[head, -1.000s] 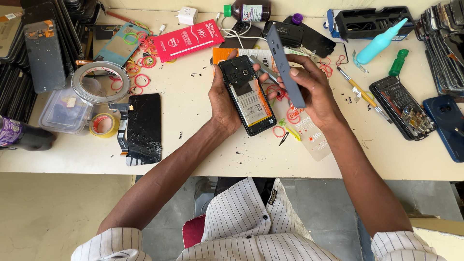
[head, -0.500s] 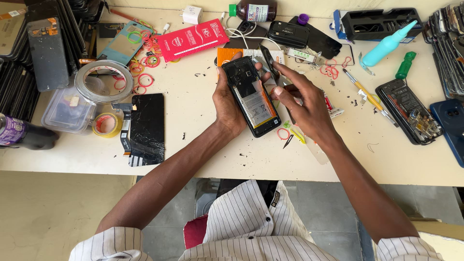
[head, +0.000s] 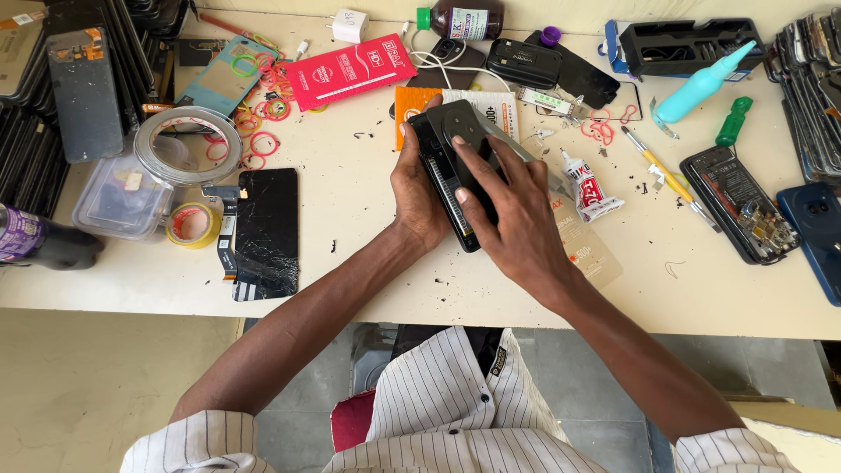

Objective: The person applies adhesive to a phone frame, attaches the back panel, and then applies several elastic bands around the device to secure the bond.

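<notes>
My left hand [head: 417, 194] grips a black phone [head: 455, 144] by its left edge, just above the white table [head: 368, 263]. My right hand [head: 512, 215] lies flat on the phone's dark back cover with its round camera ring, fingers spread and pressing down. Most of the phone's lower half is hidden under my right palm. A small glue tube [head: 589, 186] lies just right of my hands, and a thin clear film sheet [head: 591, 250] sits under my right wrist.
A cracked black screen panel [head: 265, 229] lies left of my hands, near tape rolls [head: 188, 144] and a clear plastic box [head: 118, 200]. An opened phone [head: 736, 215], a teal squeeze bottle [head: 701, 83], a screwdriver [head: 666, 175] and stacked phone parts are to the right.
The open phone showed its insides a second ago while my right hand held the back cover up. The cover now lies on the phone and my right hand presses on it.
</notes>
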